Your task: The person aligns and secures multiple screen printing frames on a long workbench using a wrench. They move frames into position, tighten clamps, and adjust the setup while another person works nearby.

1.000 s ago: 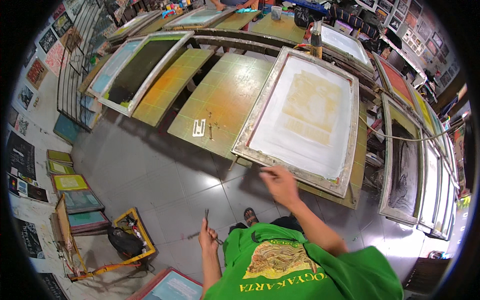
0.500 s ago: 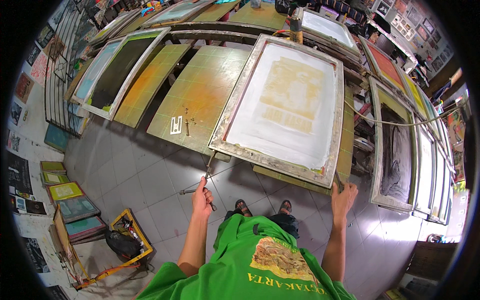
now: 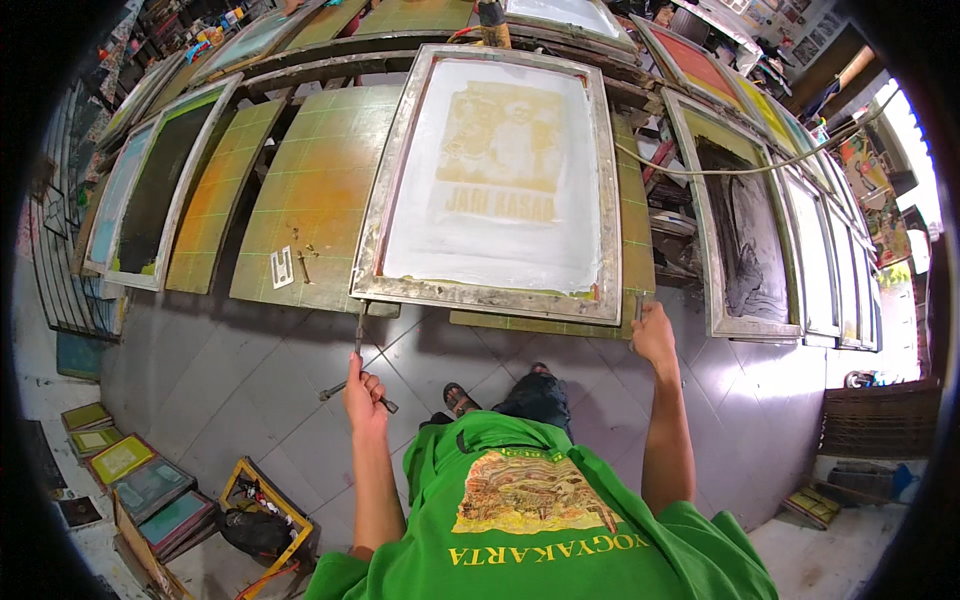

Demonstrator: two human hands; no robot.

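Observation:
My left hand [image 3: 365, 395] is closed round the crossbar of a T-handle wrench [image 3: 359, 335]. The wrench's shaft points up at the near left corner of a wooden-framed printing screen [image 3: 485, 294], its tip under the frame's edge. White covers the screen's mesh, with a tan picture and lettering in the middle. Just off the near right corner, my right hand [image 3: 654, 335] is closed on a slim metal tool [image 3: 639, 306], mostly hidden by the fingers. Beneath the screen lies a greenish board [image 3: 637, 250] marked with a grid.
To the left, a stained board [image 3: 320, 190] bears a slotted white metal plate [image 3: 281, 268] and small bolts [image 3: 304, 262]. Another screen [image 3: 745, 215] with dark smears stands right. A cable [image 3: 715, 171] hangs across. On the tiled floor, a yellow-edged crate [image 3: 295, 525] holds a black bag.
The view has swung right, so the bench and screens sit further left and higher. Both hands keep their tools near the same screen corners; my feet have shifted.

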